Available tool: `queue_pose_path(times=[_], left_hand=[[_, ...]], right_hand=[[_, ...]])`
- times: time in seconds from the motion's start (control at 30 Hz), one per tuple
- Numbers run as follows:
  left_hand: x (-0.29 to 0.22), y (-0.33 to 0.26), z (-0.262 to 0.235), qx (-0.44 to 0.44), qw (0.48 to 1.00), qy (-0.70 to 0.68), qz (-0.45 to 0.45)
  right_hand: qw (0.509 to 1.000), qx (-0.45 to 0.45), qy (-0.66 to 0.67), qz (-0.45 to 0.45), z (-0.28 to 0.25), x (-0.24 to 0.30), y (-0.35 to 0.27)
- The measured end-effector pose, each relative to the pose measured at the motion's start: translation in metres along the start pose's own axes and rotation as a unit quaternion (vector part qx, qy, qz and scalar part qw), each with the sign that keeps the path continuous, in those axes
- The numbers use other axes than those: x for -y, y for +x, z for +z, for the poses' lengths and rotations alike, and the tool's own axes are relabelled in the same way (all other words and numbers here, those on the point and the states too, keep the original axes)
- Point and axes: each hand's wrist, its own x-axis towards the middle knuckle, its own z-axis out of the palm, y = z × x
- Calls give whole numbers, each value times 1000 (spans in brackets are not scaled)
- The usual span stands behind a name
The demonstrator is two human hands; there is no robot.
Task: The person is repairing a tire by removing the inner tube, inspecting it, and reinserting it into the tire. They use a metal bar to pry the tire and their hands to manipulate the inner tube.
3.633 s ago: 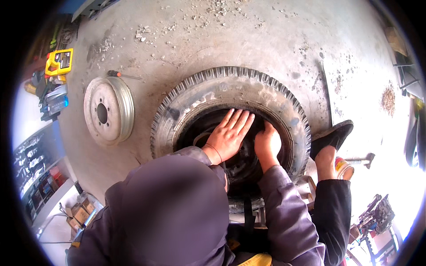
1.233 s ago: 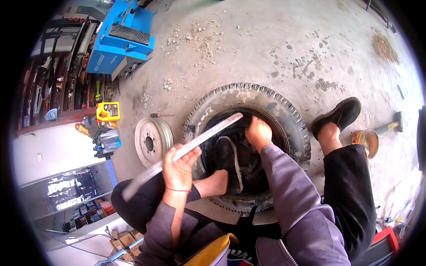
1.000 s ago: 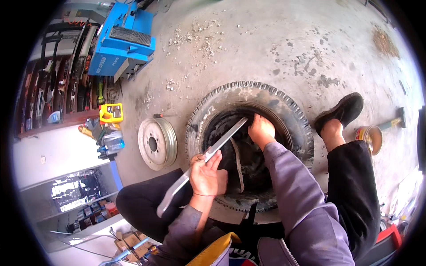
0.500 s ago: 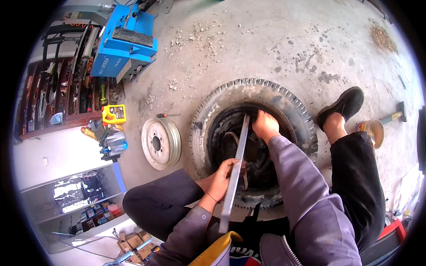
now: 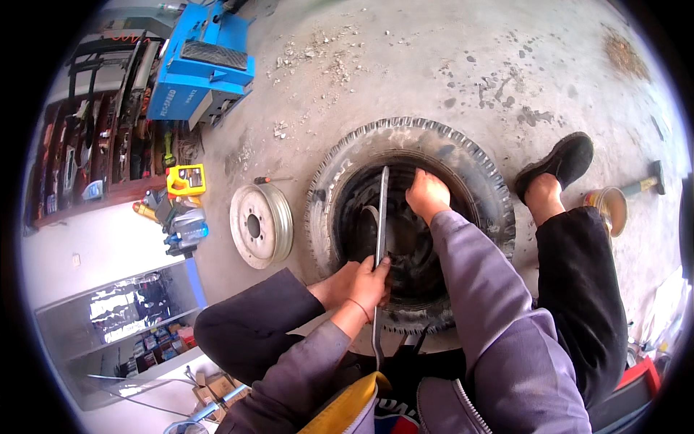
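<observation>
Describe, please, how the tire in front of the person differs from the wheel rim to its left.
The tire is dark and scuffed; the wheel rim is pale metal. The tire is larger across than the wheel rim. The tire has blocky tread around it; the wheel rim has a smooth outer edge. Both are round and on the concrete floor.

Head-worn fisheye over there, aimed steeply down, fairly near round black treaded rubber tyre (image 5: 413,139); view's glary right edge hard to judge.
</observation>
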Motion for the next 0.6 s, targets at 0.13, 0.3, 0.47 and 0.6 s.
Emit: queue_pose_path(times=[0.13, 0.3, 0.47, 0.6], left_hand=[[23, 16, -34, 118, 987, -100, -42], [40, 45, -38, 154, 977, -136, -50], [43, 51, -36, 163, 974, -148, -44], [52, 63, -35, 120, 989, -83, -32]], right_hand=[[999, 34, 5, 11, -5, 6, 8], [997, 79, 14, 9, -13, 3, 13], [998, 66, 8, 12, -13, 5, 7], [996, 85, 28, 28, -18, 4, 8]])
